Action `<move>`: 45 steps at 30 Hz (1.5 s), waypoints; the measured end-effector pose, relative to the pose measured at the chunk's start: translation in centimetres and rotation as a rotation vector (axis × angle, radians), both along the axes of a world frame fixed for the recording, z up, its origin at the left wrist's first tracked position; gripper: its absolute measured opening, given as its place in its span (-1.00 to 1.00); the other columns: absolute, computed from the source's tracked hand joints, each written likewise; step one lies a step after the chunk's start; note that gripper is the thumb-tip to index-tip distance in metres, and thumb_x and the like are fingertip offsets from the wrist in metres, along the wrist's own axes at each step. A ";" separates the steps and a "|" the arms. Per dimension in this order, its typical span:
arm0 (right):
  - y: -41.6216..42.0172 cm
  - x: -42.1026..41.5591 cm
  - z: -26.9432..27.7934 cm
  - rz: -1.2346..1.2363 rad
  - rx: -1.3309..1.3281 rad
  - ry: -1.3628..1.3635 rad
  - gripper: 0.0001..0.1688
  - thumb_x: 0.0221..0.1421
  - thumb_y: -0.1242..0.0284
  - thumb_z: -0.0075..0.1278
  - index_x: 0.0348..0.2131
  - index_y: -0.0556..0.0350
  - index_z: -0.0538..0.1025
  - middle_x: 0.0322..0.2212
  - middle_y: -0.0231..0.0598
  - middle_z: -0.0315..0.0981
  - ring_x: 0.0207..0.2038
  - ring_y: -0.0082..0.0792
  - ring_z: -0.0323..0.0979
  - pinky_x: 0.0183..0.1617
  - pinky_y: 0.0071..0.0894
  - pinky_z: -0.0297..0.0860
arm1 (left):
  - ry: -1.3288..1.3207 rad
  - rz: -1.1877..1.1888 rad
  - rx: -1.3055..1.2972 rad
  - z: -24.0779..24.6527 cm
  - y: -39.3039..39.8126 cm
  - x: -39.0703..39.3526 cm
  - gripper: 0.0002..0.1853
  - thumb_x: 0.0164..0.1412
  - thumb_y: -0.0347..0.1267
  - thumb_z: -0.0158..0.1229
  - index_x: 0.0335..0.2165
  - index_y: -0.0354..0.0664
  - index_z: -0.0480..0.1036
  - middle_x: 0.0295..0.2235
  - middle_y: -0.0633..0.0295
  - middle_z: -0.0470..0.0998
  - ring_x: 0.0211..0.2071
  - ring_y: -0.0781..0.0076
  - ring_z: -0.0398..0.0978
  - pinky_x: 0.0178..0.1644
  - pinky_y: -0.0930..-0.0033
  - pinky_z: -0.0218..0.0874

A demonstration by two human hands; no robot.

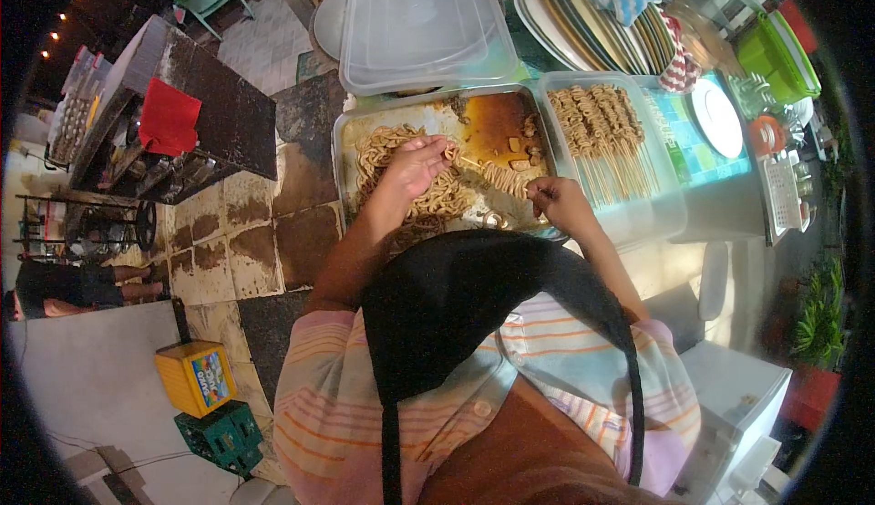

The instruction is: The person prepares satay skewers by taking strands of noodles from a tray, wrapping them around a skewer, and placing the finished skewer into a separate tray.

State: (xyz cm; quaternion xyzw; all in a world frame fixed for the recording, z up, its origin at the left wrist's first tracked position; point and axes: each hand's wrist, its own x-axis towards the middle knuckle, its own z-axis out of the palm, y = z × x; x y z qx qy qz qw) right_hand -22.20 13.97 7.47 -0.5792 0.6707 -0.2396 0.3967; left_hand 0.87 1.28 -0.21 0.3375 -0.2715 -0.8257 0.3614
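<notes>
My left hand [417,166] pinches a loop of brown cooked intestine [450,153] at the tip of a bamboo skewer [470,160]. Lower on that stick, folded intestine [504,179] is bunched up near my right hand [559,205], which grips the skewer's other end; the fingers hide that end. Both hands are above a rectangular metal tray [437,110]. A heap of loose intestine [441,194] fills the tray's left side, partly behind my left hand and forearm. Dark brown sauce with some chunks [519,163] pools at the tray's right.
Right of the tray, a translucent plastic container [666,197] holds several filled skewers [598,119]. Its look-alike lid [427,23] lies behind the tray. Stacked plates [588,30] with cloths, a white plate [716,117] and a green bin [779,57] stand farther right. A person [75,286] is at far left.
</notes>
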 end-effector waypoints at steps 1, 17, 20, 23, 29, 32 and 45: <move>0.0 0.0 -0.3 -0.005 -0.005 -0.001 -0.82 -0.09 0.45 -0.10 -0.53 0.23 0.44 -0.76 -0.14 0.35 -0.68 -0.42 0.37 -0.53 -0.46 0.26 | -0.001 0.000 0.018 0.0 0.0 -0.1 -0.84 -0.03 -0.47 0.03 -0.38 -0.23 0.31 -0.43 0.22 0.41 -0.39 0.46 0.37 -0.27 0.42 0.24; 0.2 0.0 -0.4 -0.028 0.022 0.041 -0.82 -0.08 0.44 -0.11 -0.53 0.21 0.44 -0.76 -0.11 0.35 -0.66 -0.35 0.39 -0.51 -0.43 0.26 | -0.068 -0.214 -0.109 2.4 -0.7 0.4 -0.71 -0.04 -0.48 0.05 -0.25 -0.24 0.29 -0.37 0.27 0.37 -0.32 0.51 0.33 -0.30 0.47 0.22; 0.2 0.2 -0.4 -0.042 -0.009 0.016 -0.83 -0.09 0.44 -0.10 -0.52 0.21 0.45 -0.76 -0.11 0.35 -0.67 -0.36 0.38 -0.51 -0.44 0.27 | -0.093 -0.190 -0.107 1.6 -0.8 0.5 -0.72 -0.04 -0.51 0.03 -0.25 -0.23 0.30 -0.37 0.27 0.37 -0.36 0.51 0.34 -0.33 0.50 0.23; 0.3 0.2 -0.2 -0.052 0.010 0.022 -0.84 -0.10 0.45 -0.11 -0.51 0.19 0.45 -0.75 -0.12 0.35 -0.67 -0.37 0.38 -0.50 -0.45 0.27 | -0.133 -0.211 -0.079 2.1 -0.6 0.3 -0.72 -0.04 -0.53 0.02 -0.25 -0.24 0.29 -0.39 0.29 0.37 -0.43 0.54 0.34 -0.37 0.55 0.23; 0.3 0.2 0.5 0.022 0.018 0.039 -0.85 -0.09 0.46 -0.13 -0.52 0.16 0.45 -0.76 -0.16 0.35 -0.67 -0.38 0.37 -0.51 -0.45 0.26 | -0.075 -0.446 -0.157 3.0 -2.7 1.0 -0.72 -0.05 -0.52 0.05 -0.27 -0.27 0.30 -0.46 0.33 0.36 -0.49 0.60 0.32 -0.41 0.62 0.21; 0.3 -0.1 0.2 0.006 0.026 0.040 -0.83 -0.08 0.44 -0.13 -0.52 0.17 0.45 -0.76 -0.17 0.35 -0.67 -0.38 0.36 -0.50 -0.45 0.25 | -0.282 -0.555 -0.258 3.6 -3.7 1.2 -0.77 -0.04 -0.49 0.03 -0.32 -0.33 0.32 -0.49 0.26 0.38 -0.45 0.54 0.36 -0.40 0.55 0.22; 0.2 -0.1 -0.2 -0.003 0.006 0.020 -0.82 -0.08 0.44 -0.11 -0.52 0.22 0.44 -0.76 -0.16 0.35 -0.68 -0.41 0.37 -0.53 -0.47 0.26 | -0.230 -0.232 -0.231 2.1 -1.9 1.9 -0.87 -0.11 -0.54 0.09 -0.47 -0.30 0.33 -0.52 0.19 0.42 -0.50 0.45 0.40 -0.40 0.49 0.26</move>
